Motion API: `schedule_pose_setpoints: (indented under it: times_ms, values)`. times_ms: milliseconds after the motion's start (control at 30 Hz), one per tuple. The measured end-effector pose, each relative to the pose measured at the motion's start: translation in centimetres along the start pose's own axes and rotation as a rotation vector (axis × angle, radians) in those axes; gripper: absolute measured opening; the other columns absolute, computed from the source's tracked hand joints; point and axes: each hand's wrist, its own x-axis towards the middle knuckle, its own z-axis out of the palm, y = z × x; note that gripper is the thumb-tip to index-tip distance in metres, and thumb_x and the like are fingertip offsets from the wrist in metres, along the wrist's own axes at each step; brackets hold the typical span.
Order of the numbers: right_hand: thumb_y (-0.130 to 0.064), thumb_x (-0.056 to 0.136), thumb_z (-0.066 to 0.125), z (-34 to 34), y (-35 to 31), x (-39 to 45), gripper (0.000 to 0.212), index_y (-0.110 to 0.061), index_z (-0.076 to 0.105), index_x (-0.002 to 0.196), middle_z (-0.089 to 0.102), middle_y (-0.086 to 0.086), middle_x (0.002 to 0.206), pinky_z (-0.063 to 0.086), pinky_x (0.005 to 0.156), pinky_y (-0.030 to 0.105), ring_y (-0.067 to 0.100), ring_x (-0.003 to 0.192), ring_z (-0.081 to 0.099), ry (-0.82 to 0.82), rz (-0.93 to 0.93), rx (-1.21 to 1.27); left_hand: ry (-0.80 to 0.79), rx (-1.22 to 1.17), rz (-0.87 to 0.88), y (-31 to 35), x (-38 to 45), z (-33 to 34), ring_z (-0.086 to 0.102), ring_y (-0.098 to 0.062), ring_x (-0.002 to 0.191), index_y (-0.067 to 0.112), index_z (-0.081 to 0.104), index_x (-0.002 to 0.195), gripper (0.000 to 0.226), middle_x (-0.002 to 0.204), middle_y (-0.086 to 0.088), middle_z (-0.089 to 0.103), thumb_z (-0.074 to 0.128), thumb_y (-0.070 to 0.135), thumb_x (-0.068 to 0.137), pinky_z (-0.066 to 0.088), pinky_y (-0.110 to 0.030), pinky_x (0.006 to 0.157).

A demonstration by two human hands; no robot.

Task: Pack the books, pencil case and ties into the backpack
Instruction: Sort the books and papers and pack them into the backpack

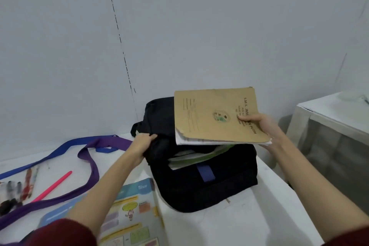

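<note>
One black fabric backpack, centre frame, mouth open, books inside. One worn brown paper exercise book, gripped in my right hand above the opening. My left hand grasps the backpack's left edge. Two ties, lower left: one purple, one blue. One colourful illustrated book, one pink pen. White table; pale grey wall.

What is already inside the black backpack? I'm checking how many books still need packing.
Through the backpack's open top, white page edges and a green-edged book show. How many lie deeper cannot be seen; black fabric and the brown exercise book in the right hand cover the rest.
</note>
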Motion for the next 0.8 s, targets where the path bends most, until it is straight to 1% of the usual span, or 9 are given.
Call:
schedule_pose_setpoints:
  times_ms: [100,200,267,333,433,500,567,667,800]
  values:
    - [-0.006,0.060,0.076,0.3,-0.3,0.1,0.038,-0.001,0.069,0.097,0.072,0.016,0.095,0.059,0.058,0.032,0.027,0.076,0.072,-0.113,0.108,-0.130,0.033,-0.245,-0.110,4.2,1.3,-1.8,0.057,-0.024,0.073,0.007,0.060,0.087,0.017,0.078,-0.010,0.063,0.046,0.012,0.095,0.047,-0.033,0.065]
    - [0.004,0.070,0.062,0.7,-0.2,0.6,0.032,0.001,0.065,0.101,0.071,0.018,0.093,0.057,0.053,0.032,0.029,0.072,0.071,-0.097,0.227,-0.273,0.041,-0.203,0.076,9.8,1.4,-2.0,0.058,-0.023,0.076,0.006,0.060,0.081,0.016,0.075,-0.009,0.063,0.048,0.010,0.091,0.046,-0.030,0.066]
    - [0.006,0.067,0.064,0.5,0.2,1.3,0.038,0.002,0.063,0.105,0.071,0.019,0.095,0.058,0.056,0.033,0.030,0.073,0.071,-0.059,0.267,-0.315,0.171,0.131,0.357,13.3,0.9,-1.9,0.055,-0.022,0.088,0.008,0.061,0.094,0.012,0.089,-0.005,0.060,0.052,0.014,0.088,0.043,-0.028,0.072]
    - [0.007,0.070,0.062,0.5,0.7,1.9,0.032,0.003,0.062,0.101,0.071,0.019,0.090,0.060,0.059,0.035,0.030,0.070,0.071,0.013,0.278,-0.275,0.176,0.660,0.685,16.2,-0.4,-1.4,0.051,-0.020,0.094,0.018,0.058,0.111,0.022,0.097,0.000,0.056,0.050,0.020,0.090,0.036,-0.027,0.077]
    - [0.012,0.083,0.048,0.8,1.2,3.1,0.022,0.007,0.058,0.102,0.067,0.021,0.084,0.059,0.057,0.037,0.031,0.065,0.068,0.186,0.195,-0.099,0.016,1.306,0.853,18.5,-2.9,1.1,0.052,-0.023,0.107,0.025,0.062,0.114,0.027,0.109,-0.001,0.061,0.052,0.035,0.091,0.041,-0.031,0.083]
    - [0.013,0.086,0.042,1.1,1.3,4.0,0.021,0.007,0.056,0.101,0.062,0.020,0.084,0.058,0.051,0.035,0.031,0.061,0.066,0.281,0.120,0.006,0.034,1.517,0.948,18.5,-3.3,3.0,0.055,-0.027,0.107,0.020,0.064,0.112,0.029,0.113,-0.006,0.062,0.047,0.033,0.093,0.043,-0.034,0.081]
    - [0.013,0.086,0.038,1.9,2.1,4.9,0.019,0.005,0.055,0.091,0.059,0.018,0.083,0.057,0.047,0.034,0.030,0.054,0.065,0.376,0.086,0.113,0.085,1.504,1.031,18.4,-3.5,4.5,0.056,-0.033,0.101,0.010,0.060,0.113,0.031,0.110,-0.014,0.060,0.038,0.025,0.098,0.040,-0.035,0.073]
    - [0.011,0.085,0.035,4.2,4.1,6.5,0.024,-0.001,0.055,0.084,0.059,0.016,0.090,0.055,0.063,0.037,0.029,0.070,0.060,0.553,-0.032,0.223,0.228,1.290,1.069,20.0,-3.8,5.3,0.055,-0.039,0.091,-0.001,0.052,0.108,0.031,0.102,-0.022,0.056,0.030,0.021,0.101,0.035,-0.035,0.068]
    - [0.009,0.088,0.037,7.2,6.7,8.5,0.036,0.000,0.055,0.117,0.058,0.014,0.100,0.051,0.076,0.038,0.023,0.074,0.056,0.639,-0.069,0.252,0.308,1.252,1.106,21.7,-3.7,5.1,0.055,-0.038,0.085,-0.001,0.051,0.105,0.031,0.090,-0.018,0.051,0.029,0.020,0.101,0.033,-0.035,0.066]
